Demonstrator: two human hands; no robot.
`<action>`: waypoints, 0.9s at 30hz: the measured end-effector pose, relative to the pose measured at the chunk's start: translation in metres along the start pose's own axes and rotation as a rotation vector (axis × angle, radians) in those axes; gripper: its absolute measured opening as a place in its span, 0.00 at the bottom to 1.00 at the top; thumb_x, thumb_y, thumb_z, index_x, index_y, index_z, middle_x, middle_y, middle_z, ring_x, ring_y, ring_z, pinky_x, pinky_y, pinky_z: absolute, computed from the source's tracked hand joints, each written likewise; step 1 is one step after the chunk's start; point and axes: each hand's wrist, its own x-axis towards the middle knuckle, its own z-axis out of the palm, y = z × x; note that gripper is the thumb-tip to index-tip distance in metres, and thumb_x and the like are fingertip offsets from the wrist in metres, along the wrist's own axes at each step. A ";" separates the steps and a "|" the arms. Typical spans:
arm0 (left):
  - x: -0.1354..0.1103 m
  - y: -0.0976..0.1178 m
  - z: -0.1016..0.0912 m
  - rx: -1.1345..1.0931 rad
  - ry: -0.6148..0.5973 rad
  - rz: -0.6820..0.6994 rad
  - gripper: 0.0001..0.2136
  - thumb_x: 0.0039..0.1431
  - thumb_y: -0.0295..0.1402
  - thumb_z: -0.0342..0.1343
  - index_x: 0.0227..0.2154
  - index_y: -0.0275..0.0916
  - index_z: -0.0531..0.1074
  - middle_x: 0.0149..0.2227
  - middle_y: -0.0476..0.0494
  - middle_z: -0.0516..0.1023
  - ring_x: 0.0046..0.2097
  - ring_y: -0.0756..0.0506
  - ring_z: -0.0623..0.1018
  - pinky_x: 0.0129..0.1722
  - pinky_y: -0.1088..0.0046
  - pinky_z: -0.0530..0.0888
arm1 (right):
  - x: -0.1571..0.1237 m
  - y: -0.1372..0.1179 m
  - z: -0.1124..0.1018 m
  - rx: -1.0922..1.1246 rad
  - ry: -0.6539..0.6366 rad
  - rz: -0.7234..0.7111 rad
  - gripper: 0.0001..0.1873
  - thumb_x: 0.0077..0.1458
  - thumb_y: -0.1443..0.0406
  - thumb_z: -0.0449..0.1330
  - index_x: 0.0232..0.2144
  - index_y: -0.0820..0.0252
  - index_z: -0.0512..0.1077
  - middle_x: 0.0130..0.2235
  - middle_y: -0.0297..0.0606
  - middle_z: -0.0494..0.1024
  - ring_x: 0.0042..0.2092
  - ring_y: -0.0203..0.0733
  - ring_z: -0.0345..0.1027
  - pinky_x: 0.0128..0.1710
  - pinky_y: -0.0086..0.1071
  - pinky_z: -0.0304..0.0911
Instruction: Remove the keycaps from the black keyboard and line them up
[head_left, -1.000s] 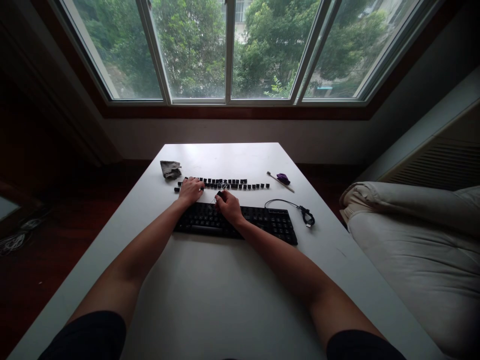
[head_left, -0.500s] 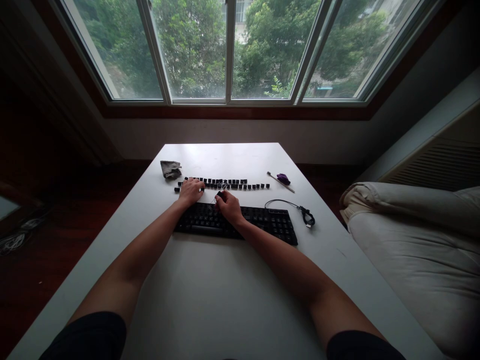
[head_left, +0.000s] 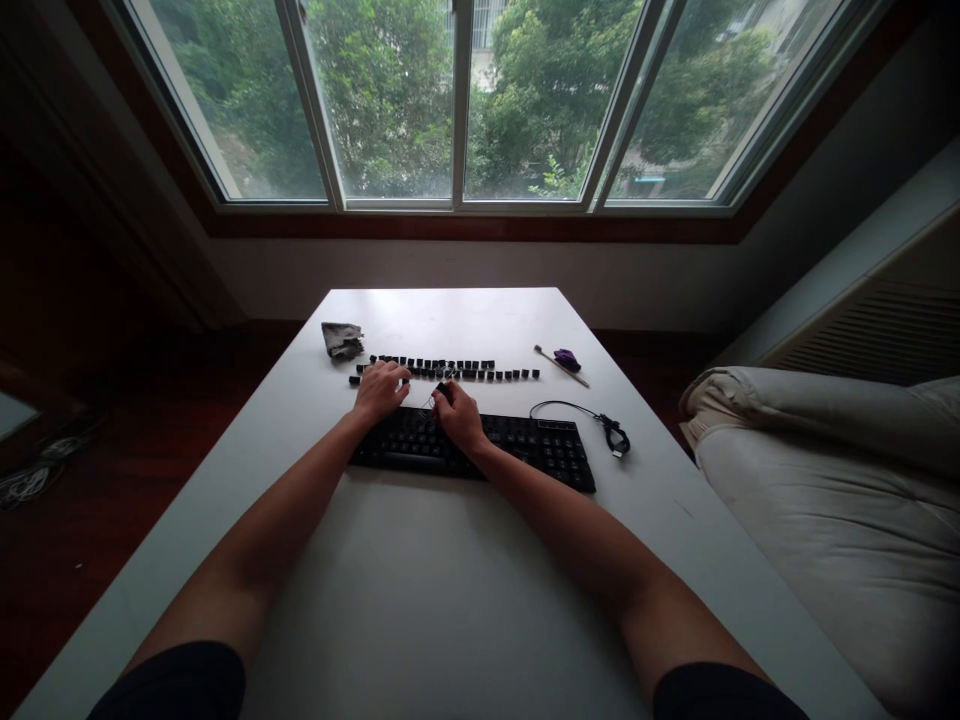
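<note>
A black keyboard (head_left: 532, 440) lies across the white table in front of me. My right hand (head_left: 457, 412) is closed round a small keycap puller (head_left: 442, 389) with a dark handle and thin wire loops, held over the keyboard's upper edge. To its left, my left hand (head_left: 381, 390) hovers beside the rows of loose keycaps, with thumb and forefinger apart and nothing visible between them. Several black keycaps (head_left: 480, 375) stand in two rows behind the keyboard; my left hand hides part of the nearer row.
A grey cloth (head_left: 343, 341) lies at the table's far left. On the right are a thin brush (head_left: 562, 366), a purple crumpled item (head_left: 567, 359) and the coiled USB cable (head_left: 615, 436). A pale sofa (head_left: 825, 500) stands beside the table (head_left: 420, 580).
My left hand has shifted slightly, and its thumb and forefinger now show a gap where a dark keycap was visible. The right hand with the puller has hardly moved.
</note>
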 end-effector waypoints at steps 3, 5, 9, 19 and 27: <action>-0.011 0.008 -0.004 -0.041 -0.012 0.029 0.08 0.61 0.34 0.54 0.39 0.43 0.78 0.44 0.41 0.78 0.48 0.38 0.73 0.49 0.57 0.67 | 0.000 0.000 0.000 -0.045 0.006 -0.022 0.10 0.63 0.56 0.52 0.36 0.53 0.68 0.26 0.31 0.75 0.29 0.42 0.71 0.33 0.31 0.63; -0.018 0.012 -0.005 -0.078 -0.036 0.061 0.08 0.62 0.35 0.54 0.40 0.43 0.78 0.43 0.42 0.78 0.47 0.38 0.73 0.49 0.58 0.67 | 0.001 0.001 0.000 -0.069 -0.010 -0.039 0.10 0.63 0.56 0.52 0.36 0.53 0.68 0.27 0.32 0.74 0.30 0.42 0.70 0.32 0.31 0.62; -0.029 0.017 -0.006 -0.146 -0.080 0.106 0.08 0.63 0.35 0.54 0.39 0.44 0.78 0.41 0.44 0.79 0.45 0.40 0.75 0.48 0.60 0.69 | 0.004 0.003 0.000 -0.133 -0.069 -0.092 0.11 0.61 0.55 0.55 0.33 0.54 0.69 0.27 0.31 0.73 0.29 0.40 0.67 0.31 0.30 0.58; -0.034 0.018 -0.003 -0.142 -0.146 0.115 0.07 0.62 0.35 0.55 0.36 0.42 0.76 0.38 0.43 0.78 0.40 0.41 0.75 0.41 0.64 0.70 | 0.005 -0.005 -0.008 -0.191 -0.297 -0.218 0.08 0.61 0.58 0.57 0.35 0.54 0.71 0.27 0.30 0.74 0.29 0.38 0.65 0.32 0.28 0.55; -0.034 0.019 -0.006 -0.153 -0.171 0.113 0.06 0.60 0.31 0.54 0.37 0.41 0.77 0.39 0.42 0.78 0.42 0.41 0.75 0.43 0.64 0.70 | -0.001 -0.005 -0.009 -0.359 -0.372 -0.497 0.08 0.64 0.59 0.57 0.38 0.56 0.72 0.34 0.37 0.77 0.34 0.40 0.67 0.36 0.29 0.56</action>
